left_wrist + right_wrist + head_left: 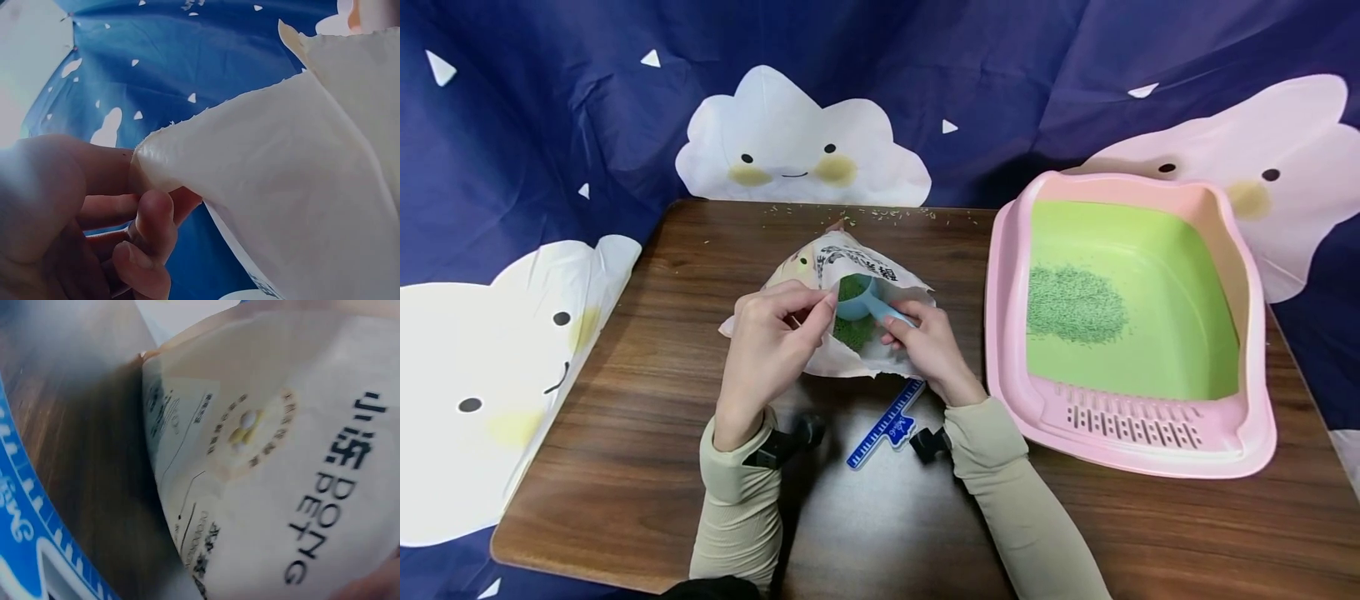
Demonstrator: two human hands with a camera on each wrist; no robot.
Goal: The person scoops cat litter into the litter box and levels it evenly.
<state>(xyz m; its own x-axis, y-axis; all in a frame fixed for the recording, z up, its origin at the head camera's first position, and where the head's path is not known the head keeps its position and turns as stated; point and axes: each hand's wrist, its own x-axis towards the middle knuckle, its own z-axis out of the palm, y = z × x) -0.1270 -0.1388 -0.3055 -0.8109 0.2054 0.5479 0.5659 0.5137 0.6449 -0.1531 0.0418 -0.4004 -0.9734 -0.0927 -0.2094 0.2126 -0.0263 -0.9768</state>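
Pale, finely ribbed sleeves cover my forearms, before a creased navy cloth printed with clouds and a dark wood-grain table. Right of my hands stands a rounded pink plastic tray with a slotted lip; green pellets lie spread on its lime floor, their left edge cut off by the wall. Between my hands is a crinkled white paper bag, torn-edged and printed, its base hidden; my left hand pinches the rim between thumb and finger. A flat blue clip lies below the bag, its far end hard to make out. My right hand grips the handle of a smooth blue scoop, its round cup inside the bag's mouth, by fine green granules; how full the cup is, I cannot tell.
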